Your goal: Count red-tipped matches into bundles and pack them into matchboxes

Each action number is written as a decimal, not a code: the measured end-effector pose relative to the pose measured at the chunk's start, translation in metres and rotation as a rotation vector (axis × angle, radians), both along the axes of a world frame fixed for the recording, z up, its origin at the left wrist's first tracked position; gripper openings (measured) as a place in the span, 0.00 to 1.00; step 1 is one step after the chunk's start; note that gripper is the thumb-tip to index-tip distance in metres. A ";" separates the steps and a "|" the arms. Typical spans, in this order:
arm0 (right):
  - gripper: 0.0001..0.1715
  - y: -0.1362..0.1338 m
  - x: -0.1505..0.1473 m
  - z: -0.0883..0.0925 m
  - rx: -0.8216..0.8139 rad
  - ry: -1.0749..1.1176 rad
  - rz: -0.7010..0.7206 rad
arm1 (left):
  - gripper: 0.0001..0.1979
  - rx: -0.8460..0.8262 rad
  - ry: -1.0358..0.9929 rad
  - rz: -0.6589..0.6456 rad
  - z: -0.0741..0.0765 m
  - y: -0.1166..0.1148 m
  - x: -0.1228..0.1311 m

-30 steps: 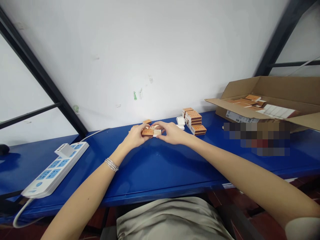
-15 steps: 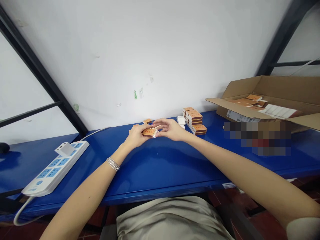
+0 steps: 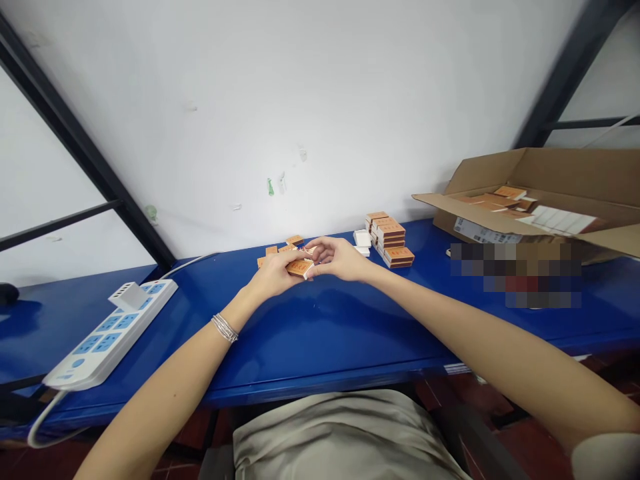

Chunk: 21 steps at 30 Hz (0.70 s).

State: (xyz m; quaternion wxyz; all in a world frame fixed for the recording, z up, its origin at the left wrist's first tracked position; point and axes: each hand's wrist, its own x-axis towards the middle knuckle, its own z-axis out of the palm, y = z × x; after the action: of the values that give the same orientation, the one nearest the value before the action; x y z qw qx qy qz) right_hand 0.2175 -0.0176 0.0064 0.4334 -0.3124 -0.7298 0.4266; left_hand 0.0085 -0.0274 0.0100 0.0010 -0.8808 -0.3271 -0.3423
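Observation:
My left hand [image 3: 273, 273] grips a small orange matchbox [image 3: 299, 268] with a white drawer end, held just above the blue table [image 3: 320, 333]. My right hand [image 3: 341, 259] meets it from the right, fingers curled and pinched at the box's end; what they pinch is too small to make out. A few loose orange boxes [image 3: 280, 249] lie just behind my hands. To the right stands a stack of orange matchboxes [image 3: 391, 239] with white drawers [image 3: 361, 239] beside it.
An open cardboard carton [image 3: 540, 200] holding more boxes sits at the far right. A white and blue power strip [image 3: 107, 333] with a cable lies at the left. A white wall and black frame bars close off the back.
Both hands have lifted slightly and drawn together; the white drawer that stuck out of the box a second ago is now almost fully inside it.

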 end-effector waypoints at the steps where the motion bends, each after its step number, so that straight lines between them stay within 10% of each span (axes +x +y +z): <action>1: 0.39 -0.001 -0.001 -0.001 -0.031 0.011 0.013 | 0.20 -0.001 0.009 0.000 0.000 0.000 0.000; 21: 0.37 -0.001 -0.007 -0.010 -0.050 0.067 0.109 | 0.11 -0.016 0.061 -0.026 0.005 -0.003 0.001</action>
State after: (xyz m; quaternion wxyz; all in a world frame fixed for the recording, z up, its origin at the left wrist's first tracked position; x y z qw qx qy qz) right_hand 0.2108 -0.0181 -0.0035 0.4255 -0.2685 -0.7200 0.4780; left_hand 0.0099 -0.0309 0.0155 -0.0004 -0.8951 -0.3182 -0.3124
